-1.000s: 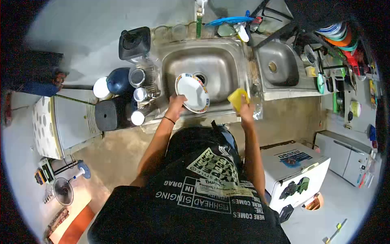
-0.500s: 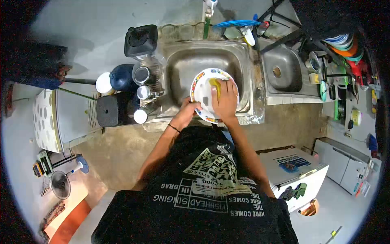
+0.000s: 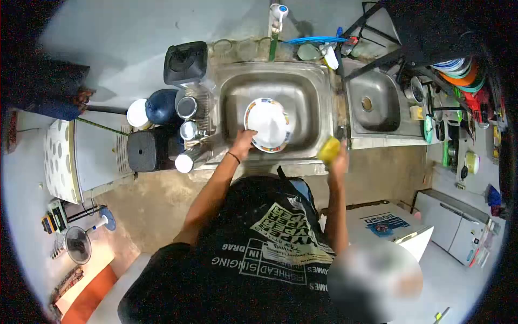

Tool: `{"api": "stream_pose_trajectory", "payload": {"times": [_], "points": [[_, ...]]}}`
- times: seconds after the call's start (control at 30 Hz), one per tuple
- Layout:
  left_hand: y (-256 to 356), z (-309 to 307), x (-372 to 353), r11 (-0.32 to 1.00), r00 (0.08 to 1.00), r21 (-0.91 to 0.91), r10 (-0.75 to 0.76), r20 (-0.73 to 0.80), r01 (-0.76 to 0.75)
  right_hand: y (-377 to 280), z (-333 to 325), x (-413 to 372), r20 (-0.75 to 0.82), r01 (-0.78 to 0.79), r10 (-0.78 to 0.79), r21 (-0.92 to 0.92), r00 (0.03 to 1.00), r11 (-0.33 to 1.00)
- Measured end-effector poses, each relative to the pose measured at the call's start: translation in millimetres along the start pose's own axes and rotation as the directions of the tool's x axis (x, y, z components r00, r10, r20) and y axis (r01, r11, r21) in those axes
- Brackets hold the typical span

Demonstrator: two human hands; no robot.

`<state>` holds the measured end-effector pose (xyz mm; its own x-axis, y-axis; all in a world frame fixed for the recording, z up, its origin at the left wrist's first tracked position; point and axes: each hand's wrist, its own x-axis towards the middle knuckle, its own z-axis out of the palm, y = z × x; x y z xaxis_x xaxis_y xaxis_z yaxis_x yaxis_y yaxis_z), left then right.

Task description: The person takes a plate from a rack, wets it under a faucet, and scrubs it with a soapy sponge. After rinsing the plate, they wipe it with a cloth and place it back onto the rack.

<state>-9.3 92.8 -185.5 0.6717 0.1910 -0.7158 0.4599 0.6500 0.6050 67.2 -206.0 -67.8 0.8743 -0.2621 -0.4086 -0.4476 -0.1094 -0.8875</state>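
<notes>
A white plate [image 3: 268,124] with a colourful patterned rim is held over the near part of the large steel sink [image 3: 305,73]. My left hand [image 3: 244,144] grips it at the lower left rim, thumb on the upper face. Off to the right, at the sink's front right corner, my right hand [image 3: 339,162] is closed around a yellow sponge [image 3: 328,149], apart from the plate. That hand is slightly blurred, and its fingers are partly hidden by the sponge.
Left of the sink are jars [image 3: 187,107], a black lidded container [image 3: 185,63] and a dark blue round container [image 3: 162,105]. A tap [image 3: 279,13] is on the wall behind. A smaller sink [image 3: 372,105] lies to the right. Several utensils hang at far right.
My right hand has lifted the sponge off the plate and moved right and towards me. The plate, in my left hand, has shifted slightly left.
</notes>
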Motion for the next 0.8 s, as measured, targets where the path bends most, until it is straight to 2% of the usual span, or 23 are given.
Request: {"api": "stream_pose_trajectory", "payload": {"times": [0.1,0.13,0.17,0.23,0.27,0.37,0.4,0.43,0.5,0.53,0.63,0.67,0.77,0.8], "points": [[-14,-16,38,0.994,0.997,-0.081,0.079,0.001,-0.079,12,-42,-13,0.025,0.013,-0.013,0.005,1.000,1.000],[-13,-19,50,0.999,0.994,0.018,-0.045,-0.095,0.047,5,-56,-20,0.022,-0.098,0.097,0.012,0.995,0.995],[-20,-29,66,0.999,0.999,-0.034,-0.030,-0.044,0.028,-6,-64,-30,0.020,-0.205,0.205,0.021,0.979,0.978],[-38,-50,96,0.990,0.998,-0.138,0.007,0.056,0.001,33,-88,-18,-0.047,-0.130,0.132,0.050,0.990,0.990],[-25,-36,82,0.991,0.999,-0.134,0.007,-0.032,-0.011,59,-103,-8,-0.082,-0.093,0.098,0.062,0.992,0.994],[-35,-45,100,0.976,1.000,-0.218,0.010,-0.015,-0.013,129,-152,9,-0.119,-0.035,0.046,0.093,0.992,0.995],[-25,-39,88,0.990,0.998,-0.143,-0.026,-0.053,0.018,97,-144,-15,-0.099,-0.161,0.171,0.105,0.980,0.981],[-12,-31,73,0.996,0.994,-0.068,-0.060,-0.096,0.053,86,-143,-24,-0.105,-0.193,0.205,0.120,0.973,0.974],[-65,-76,146,0.943,0.988,-0.299,-0.155,-0.011,0.145,82,-147,-40,-0.114,-0.251,0.269,0.149,0.956,0.956],[-65,-78,144,0.947,0.989,-0.290,-0.147,-0.011,0.137,117,-162,-30,-0.034,-0.164,0.187,0.339,0.982,0.926],[-54,-68,127,0.960,0.992,-0.255,-0.125,-0.015,0.117,133,-166,-40,-0.165,-0.147,0.182,0.203,0.969,0.968],[-51,-67,120,0.964,0.992,-0.237,-0.126,-0.021,0.117,127,-167,-39,-0.090,-0.294,0.334,0.298,0.938,0.908],[-49,-65,113,0.970,0.991,-0.216,-0.127,-0.053,0.113,141,-167,-41,-0.151,-0.135,0.162,0.171,0.975,0.976],[-51,-66,113,0.974,0.990,-0.202,-0.118,-0.072,0.102,141,-166,-44,-0.119,-0.155,0.179,0.188,0.977,0.970]]}}
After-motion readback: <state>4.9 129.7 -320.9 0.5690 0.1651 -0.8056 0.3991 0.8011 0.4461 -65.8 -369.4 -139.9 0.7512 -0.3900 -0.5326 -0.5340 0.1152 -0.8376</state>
